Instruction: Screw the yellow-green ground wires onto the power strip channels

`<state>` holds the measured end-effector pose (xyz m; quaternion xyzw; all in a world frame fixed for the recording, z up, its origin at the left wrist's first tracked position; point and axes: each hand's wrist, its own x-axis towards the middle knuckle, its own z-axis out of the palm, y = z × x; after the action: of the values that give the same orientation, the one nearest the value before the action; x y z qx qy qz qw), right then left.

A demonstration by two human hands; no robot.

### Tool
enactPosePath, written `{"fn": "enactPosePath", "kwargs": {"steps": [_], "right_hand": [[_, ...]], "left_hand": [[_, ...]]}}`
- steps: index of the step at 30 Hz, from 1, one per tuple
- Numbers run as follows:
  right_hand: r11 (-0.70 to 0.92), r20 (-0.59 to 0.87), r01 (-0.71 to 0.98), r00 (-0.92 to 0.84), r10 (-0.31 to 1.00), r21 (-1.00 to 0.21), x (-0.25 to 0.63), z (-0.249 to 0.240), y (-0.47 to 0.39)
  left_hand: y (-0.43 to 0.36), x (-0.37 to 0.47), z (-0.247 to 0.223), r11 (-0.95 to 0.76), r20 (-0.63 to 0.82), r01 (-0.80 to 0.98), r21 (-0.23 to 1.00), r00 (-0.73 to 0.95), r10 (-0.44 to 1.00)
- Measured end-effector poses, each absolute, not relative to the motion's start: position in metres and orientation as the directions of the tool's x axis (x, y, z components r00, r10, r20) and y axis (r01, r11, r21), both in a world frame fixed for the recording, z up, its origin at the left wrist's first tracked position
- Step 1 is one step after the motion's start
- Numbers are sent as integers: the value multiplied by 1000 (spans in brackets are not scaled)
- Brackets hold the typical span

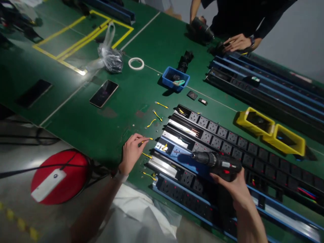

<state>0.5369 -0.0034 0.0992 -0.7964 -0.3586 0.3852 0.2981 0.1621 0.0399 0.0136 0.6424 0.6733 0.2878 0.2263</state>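
My right hand [234, 187] grips a black cordless drill [219, 162], its long bit pointing left over a blue power strip [186, 157]. My left hand [133, 152] pinches a short yellow wire [146, 140] just beyond the strips' left ends. Several similar yellow-green wires with ring terminals, such as this one [162, 105], lie on the green table by those ends. Side by side under the drill are several black and blue power strips with rows of sockets [222, 131]. A yellow wire [165, 147] shows in the open end of the blue strip.
A blue bin [172, 79] and two yellow bins [285, 140] stand beyond the strips. Across the table [146, 37], a co-worker's hand [238, 43] rests near more strips and another drill [202, 30]. Phones [103, 93], tape [136, 63] and a plastic bag [111, 59] lie left. A red stool [60, 175] stands below.
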Motion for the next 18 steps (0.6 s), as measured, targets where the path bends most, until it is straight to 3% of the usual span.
{"fn": "enactPosePath", "kwargs": {"steps": [3, 6, 11, 13, 15, 18], "right_hand": [[-622, -479, 261, 447, 756, -739, 535, 101, -2], [-613, -463, 238, 471, 751, -753, 532, 100, -4], [-594, -428, 234, 501, 752, -770, 529, 98, -10], [-587, -431, 224, 490, 758, -778, 527, 98, -10], [-569, -413, 223, 491, 767, -792, 524, 98, -10], [-507, -327, 255, 517, 791, -824, 518, 96, -10]], "left_hand": [[45, 165, 17, 67, 25, 706, 705, -119, 993], [49, 166, 22, 68, 15, 620, 782, -128, 992], [49, 171, 38, -52, 147, 456, 888, -175, 973], [44, 175, 43, -43, 118, 313, 949, -227, 967], [36, 181, 47, 28, -2, 87, 996, -289, 957], [21, 190, 53, 110, -193, -297, 949, -267, 944]]}}
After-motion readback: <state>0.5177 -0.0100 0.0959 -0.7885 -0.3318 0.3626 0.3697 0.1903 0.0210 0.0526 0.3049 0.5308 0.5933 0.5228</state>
